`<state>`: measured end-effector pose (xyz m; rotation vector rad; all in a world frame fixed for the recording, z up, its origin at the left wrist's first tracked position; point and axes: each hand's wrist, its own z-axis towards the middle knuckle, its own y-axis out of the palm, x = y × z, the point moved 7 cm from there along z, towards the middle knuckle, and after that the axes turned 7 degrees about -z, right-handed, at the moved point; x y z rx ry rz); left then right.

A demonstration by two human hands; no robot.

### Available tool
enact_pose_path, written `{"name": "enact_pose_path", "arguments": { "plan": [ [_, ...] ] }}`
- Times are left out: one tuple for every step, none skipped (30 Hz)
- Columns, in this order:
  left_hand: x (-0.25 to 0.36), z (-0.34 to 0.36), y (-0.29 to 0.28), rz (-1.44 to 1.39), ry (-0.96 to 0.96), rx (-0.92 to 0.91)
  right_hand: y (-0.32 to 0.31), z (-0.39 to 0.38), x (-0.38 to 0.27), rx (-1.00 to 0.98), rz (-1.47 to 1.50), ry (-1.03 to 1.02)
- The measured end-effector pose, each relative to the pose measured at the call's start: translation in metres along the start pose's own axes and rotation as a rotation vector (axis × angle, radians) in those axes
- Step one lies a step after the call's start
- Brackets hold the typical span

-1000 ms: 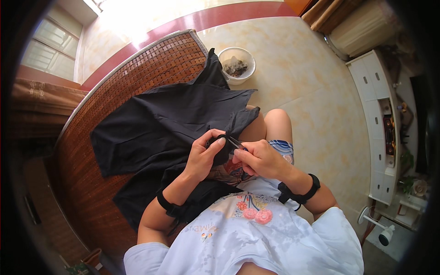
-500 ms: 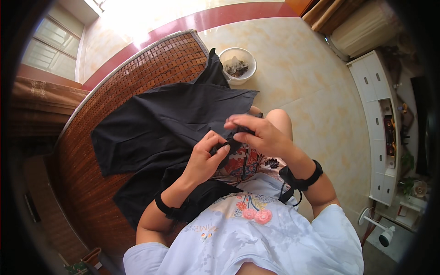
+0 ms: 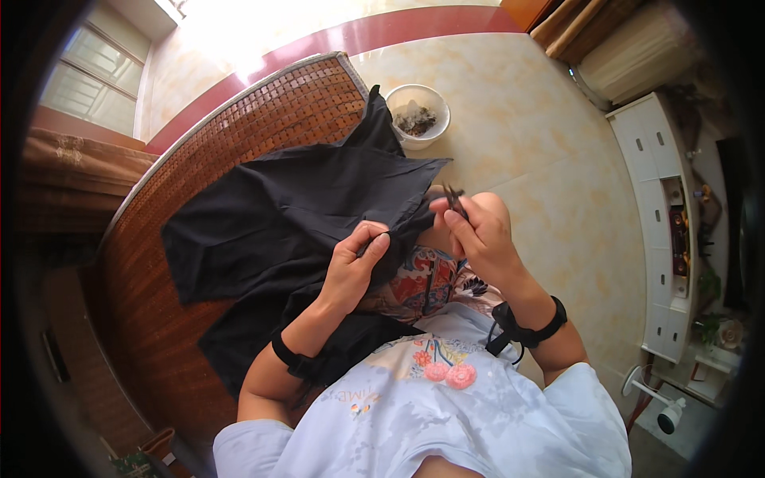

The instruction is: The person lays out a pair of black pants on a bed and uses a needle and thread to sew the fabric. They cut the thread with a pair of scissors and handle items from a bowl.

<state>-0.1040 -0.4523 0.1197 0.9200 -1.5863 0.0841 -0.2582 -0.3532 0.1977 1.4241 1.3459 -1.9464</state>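
A large piece of black cloth [image 3: 319, 191] lies spread over the mat and across my lap. My left hand [image 3: 355, 259] is closed, pinching an edge of this cloth between thumb and fingers. To its right, above my knee, my right hand [image 3: 484, 237] is closed round a small dark pair of thread snips [image 3: 453, 199]. Two short pointed blades stick up past the fingers; the rest is hidden in the palm. The snips are apart from the cloth in my left hand.
A woven brown mat [image 3: 271, 107] covers the seat under the cloth. Just beyond the cloth, a white bin [image 3: 442, 131] with dark and greyish scraps stands on the tiled floor [image 3: 550, 151]. A white cabinet [image 3: 657, 223] runs along the right, with a small white camera [image 3: 671, 416] near it.
My right hand has moved right and slightly down, away from my left hand, and the snips' blades now show. My left hand still grips the cloth edge.
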Motion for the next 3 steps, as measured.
{"name": "enact_pose_path", "arguments": {
  "plan": [
    [0.009, 0.001, 0.004, 0.107, 0.152, -0.035, 0.007, -0.01, 0.006, -0.212, 0.192, 0.303],
    [0.008, -0.001, 0.005, 0.095, 0.075, -0.07, 0.017, -0.018, 0.01, -0.374, 0.19, 0.291],
    [0.005, 0.0, 0.005, 0.128, 0.083, -0.072, 0.024, -0.025, 0.007, -0.477, 0.193, 0.405]
  ]
}}
